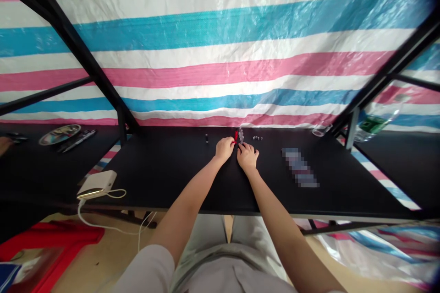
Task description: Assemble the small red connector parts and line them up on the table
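The left hand [225,148] and right hand [247,156] rest side by side near the far edge of the black desk [165,169], with their fingertips almost meeting. The left hand is curled, knuckles up, and the right hand's fingers are loosely bent and pointing forward. A small red piece [236,135] stands just past the left hand's fingers, between the two hands. A small translucent grey piece [241,136] sits right at the right hand's fingertips. Both pieces are too small to identify, and I cannot tell whether either hand is gripping anything.

Farther left of the left hand stands a small dark upright cylinder [206,138]. Ahead and to the right of the right hand lies a short row of tiny metal parts [257,138]. Well right of that hand is a long, pixelated packet [299,167], its details blurred out, and a drinking glass [322,130] lies near the desk's far right corner.

Well left of the hands are a white power adapter [96,184] with its cable [103,225], a round metal tray [59,134], and dark pens [78,141]. A striped pink, blue and white tarp [220,41] hangs beyond the desk.
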A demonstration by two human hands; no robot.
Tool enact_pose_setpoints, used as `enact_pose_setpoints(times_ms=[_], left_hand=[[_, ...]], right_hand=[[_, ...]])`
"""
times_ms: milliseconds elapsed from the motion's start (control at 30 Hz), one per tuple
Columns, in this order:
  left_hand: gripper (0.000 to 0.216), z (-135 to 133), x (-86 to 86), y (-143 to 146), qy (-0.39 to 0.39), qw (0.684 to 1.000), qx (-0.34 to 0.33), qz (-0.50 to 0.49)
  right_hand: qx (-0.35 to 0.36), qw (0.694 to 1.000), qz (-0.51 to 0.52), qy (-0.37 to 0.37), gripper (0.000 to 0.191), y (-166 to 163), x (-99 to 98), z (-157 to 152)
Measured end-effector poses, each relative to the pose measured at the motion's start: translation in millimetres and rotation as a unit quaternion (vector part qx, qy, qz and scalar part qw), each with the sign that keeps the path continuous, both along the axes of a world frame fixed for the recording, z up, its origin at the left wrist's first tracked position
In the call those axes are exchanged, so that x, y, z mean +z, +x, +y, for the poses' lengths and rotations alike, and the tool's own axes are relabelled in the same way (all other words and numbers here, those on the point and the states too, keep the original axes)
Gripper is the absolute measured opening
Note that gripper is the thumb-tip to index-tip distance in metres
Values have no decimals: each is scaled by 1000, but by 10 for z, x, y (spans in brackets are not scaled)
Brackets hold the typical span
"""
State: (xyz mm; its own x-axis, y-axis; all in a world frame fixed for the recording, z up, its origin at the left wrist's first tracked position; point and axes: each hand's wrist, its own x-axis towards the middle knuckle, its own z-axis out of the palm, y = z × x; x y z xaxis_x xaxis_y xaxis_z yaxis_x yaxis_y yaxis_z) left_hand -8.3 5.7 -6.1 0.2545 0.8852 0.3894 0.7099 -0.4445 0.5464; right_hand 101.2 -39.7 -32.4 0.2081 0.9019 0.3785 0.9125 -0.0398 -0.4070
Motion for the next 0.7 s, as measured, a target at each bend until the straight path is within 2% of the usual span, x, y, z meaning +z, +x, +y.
enact_pose_setpoints(times_ms=[200, 333, 433, 567, 700], left_hand=[[9, -115, 30, -107, -16, 987, 58, -146], [11, -258, 145, -239, -39, 966, 85, -241], [15, -388, 237, -338, -51, 944, 91, -313], [21, -534, 321, -439, -76, 906, 100, -405], [22, -646, 426, -492, -100, 870, 103, -471]], right_hand=[[6, 1000, 0, -10, 33, 6, 18, 14], [13, 1000, -12, -16, 31, -12, 33, -19], [42, 999, 3, 19, 27, -47, 87, -75], [66, 985, 124, 104, 23, -109, 281, -132], [94, 938, 308, 131, 23, -150, 558, -150]])
